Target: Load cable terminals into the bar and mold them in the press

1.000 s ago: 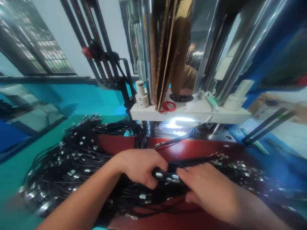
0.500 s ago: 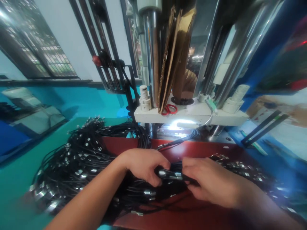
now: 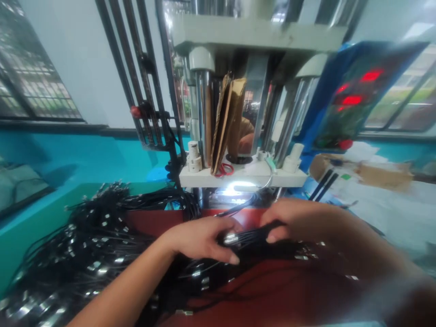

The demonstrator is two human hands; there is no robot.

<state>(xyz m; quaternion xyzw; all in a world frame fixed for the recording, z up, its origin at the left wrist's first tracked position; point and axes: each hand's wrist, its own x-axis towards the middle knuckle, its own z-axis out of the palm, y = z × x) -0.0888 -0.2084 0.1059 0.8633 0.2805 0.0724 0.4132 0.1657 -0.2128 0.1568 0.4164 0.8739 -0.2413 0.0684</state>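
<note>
A bundle of thin black cables (image 3: 254, 236) with shiny metal ends lies between my two hands. My left hand (image 3: 204, 238) loosely holds the metal-ended side, its thumb and forefinger apart on either side of the bundle; the other fingers are hidden. My right hand (image 3: 289, 220) is closed around the bundle's other side, thumb pressed against it. Below and to the left spreads a large heap of black cables (image 3: 98, 245) with metal connectors, partly blurred. More loose metal-tipped cables (image 3: 306, 252) lie under my right hand.
Behind my hands stands a press with a white lower plate (image 3: 282, 178), a lit lamp (image 3: 238, 187) beneath it. Red-handled scissors (image 3: 225, 170) and cardboard pieces (image 3: 223, 127) rest on the plate. A red work surface (image 3: 289, 290) lies below; a blue control box (image 3: 361, 95) is at right.
The view has tilted up and turned right, showing more of the press and the control box. My left thumb and forefinger have spread apart; my right hand has risen with the cables.
</note>
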